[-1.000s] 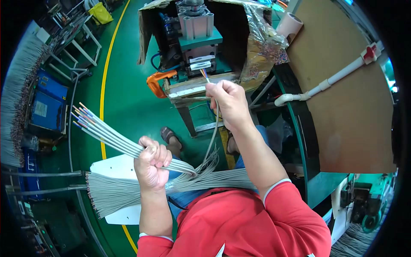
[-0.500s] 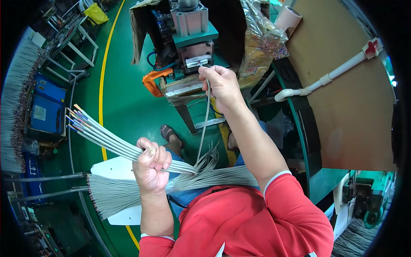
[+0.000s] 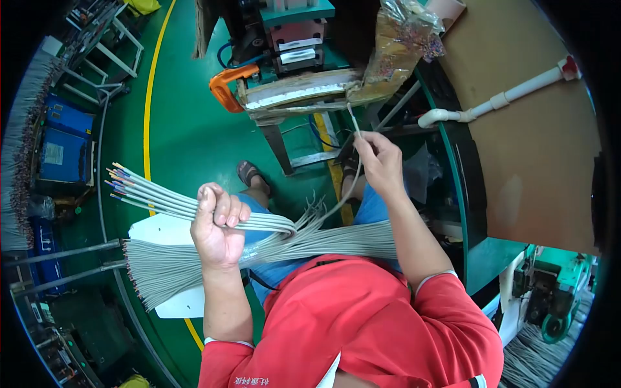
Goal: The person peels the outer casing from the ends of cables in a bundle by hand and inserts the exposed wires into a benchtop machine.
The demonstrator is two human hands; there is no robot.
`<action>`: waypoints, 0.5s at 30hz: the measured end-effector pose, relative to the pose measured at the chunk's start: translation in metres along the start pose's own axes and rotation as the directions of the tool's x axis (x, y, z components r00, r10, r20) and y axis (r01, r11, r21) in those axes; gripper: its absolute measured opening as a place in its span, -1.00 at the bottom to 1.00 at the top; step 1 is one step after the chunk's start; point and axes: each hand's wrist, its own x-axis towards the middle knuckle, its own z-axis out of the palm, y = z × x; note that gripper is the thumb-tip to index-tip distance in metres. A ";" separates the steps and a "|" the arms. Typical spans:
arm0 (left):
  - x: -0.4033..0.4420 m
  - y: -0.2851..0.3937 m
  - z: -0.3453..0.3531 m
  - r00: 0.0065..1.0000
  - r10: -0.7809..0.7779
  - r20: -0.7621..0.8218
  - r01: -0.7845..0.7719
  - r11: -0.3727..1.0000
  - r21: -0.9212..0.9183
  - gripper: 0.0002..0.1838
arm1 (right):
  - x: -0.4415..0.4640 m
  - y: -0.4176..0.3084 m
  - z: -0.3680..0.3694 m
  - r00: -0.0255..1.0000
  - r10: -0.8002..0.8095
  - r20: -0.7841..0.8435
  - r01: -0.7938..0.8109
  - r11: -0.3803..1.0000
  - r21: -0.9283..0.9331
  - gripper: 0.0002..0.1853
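Observation:
My left hand (image 3: 221, 223) is closed around several grey cables (image 3: 162, 202), whose stripped ends with coloured inner wires fan out to the left. Between thumb and fingers of my right hand (image 3: 381, 163), one grey cable (image 3: 352, 189) is pinched near its end. That end points up, beside the front edge of the machine's bench, and its length curves down to my lap. A large bundle of grey cables (image 3: 349, 242) lies across my thighs, with its cut ends spread at the left. The press-like machine (image 3: 299, 55) stands just ahead, its front slot apart from my right hand.
An orange clamp (image 3: 226, 87) sits at the bench's left corner. A clear plastic bag (image 3: 394, 58) hangs at its right. Beside me on the right are a brown board (image 3: 524, 161) and a white pipe (image 3: 517, 97). Blue bins (image 3: 65, 149) stand at the left.
My right hand has drawn back from the machine, moving right and down with the cable end. My left hand keeps its cables and has shifted slightly. The view has tilted downward.

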 end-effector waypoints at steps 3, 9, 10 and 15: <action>-0.005 0.001 -0.006 0.999 -0.003 0.035 0.003 1.000 0.001 -0.81 | -0.022 0.047 -0.021 0.995 -0.088 0.041 0.097 0.917 -0.388 -0.71; -0.022 -0.005 -0.004 0.997 0.003 0.081 -0.008 0.998 0.058 -0.82 | -0.077 0.076 -0.038 0.992 0.022 0.123 0.059 0.781 -0.621 -0.66; -0.025 -0.006 -0.003 0.996 0.002 0.092 -0.007 0.998 0.058 -0.82 | -0.080 0.077 -0.039 0.989 0.012 0.147 0.088 0.753 -0.652 -0.65; -0.042 -0.013 -0.008 0.997 0.013 0.077 -0.018 0.998 0.065 -0.81 | -0.092 0.100 -0.046 0.992 -0.010 0.126 0.096 0.712 -0.696 -0.64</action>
